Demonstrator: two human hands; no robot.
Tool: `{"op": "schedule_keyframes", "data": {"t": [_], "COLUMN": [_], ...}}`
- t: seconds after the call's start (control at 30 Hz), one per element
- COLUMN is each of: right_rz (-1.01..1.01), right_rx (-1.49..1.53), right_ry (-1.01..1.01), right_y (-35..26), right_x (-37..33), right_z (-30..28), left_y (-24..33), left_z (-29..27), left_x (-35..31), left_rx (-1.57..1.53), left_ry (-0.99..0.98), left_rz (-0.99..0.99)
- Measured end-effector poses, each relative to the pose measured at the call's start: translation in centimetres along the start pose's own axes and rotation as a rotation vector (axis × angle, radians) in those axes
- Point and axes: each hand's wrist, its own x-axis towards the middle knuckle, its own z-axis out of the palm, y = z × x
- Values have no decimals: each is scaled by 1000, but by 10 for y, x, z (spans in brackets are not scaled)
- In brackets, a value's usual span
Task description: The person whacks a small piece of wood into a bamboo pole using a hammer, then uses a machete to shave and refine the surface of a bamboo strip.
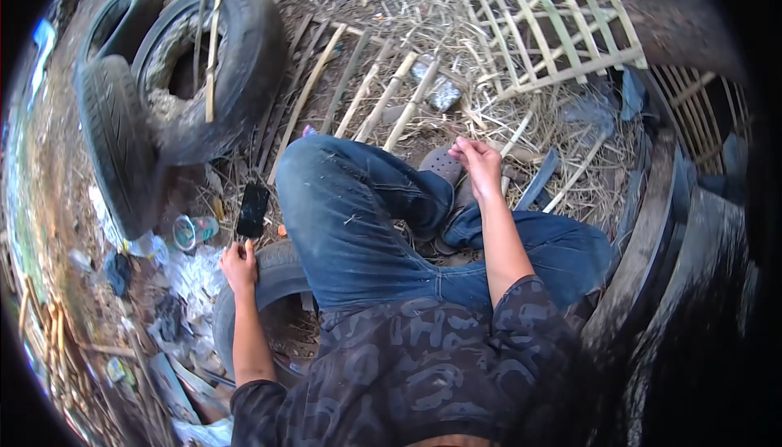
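My left hand point(239, 268) is closed beside the left knee, above a tire point(281, 266) by my seat. Its fingertips meet the lower end of a black phone-like slab point(252, 211), which they seem to pinch. Over my right shin, my right hand point(477, 166) is raised with its thumb and fingers pinched together; whatever may be between them is too small to name. Just behind that hand is a grey-brown clog with holes point(441, 165) on my foot.
Several old tires point(244, 56) stand at the far left. Cut bamboo strips point(387, 98) lie ahead on straw-strewn soil, near a woven bamboo lattice point(562, 27). Left of me are a clear plastic cup point(189, 233) and white plastic scraps point(195, 284). Weathered planks point(643, 235) rise at right.
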Motion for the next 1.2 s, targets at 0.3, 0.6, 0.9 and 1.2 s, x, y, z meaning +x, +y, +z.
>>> {"op": "schedule_keyframes", "data": {"t": [0.3,0.6,0.9,1.2], "right_rz": [-103,-42,-130,-299], "right_rx": [103,183,71,-368], "right_ry": [45,153,78,10], "right_y": [-4,17,31,27], "right_x": [8,33,109,232], "right_z": [-34,-44,-29,0], "left_y": [6,303,409,465], "left_z": [23,-99,-5,58], "left_x": [30,94,109,131], "left_rx": [-591,-779,-47,17], "left_ry": [125,141,-621,-506], "left_rz": [-152,529,824,768]}}
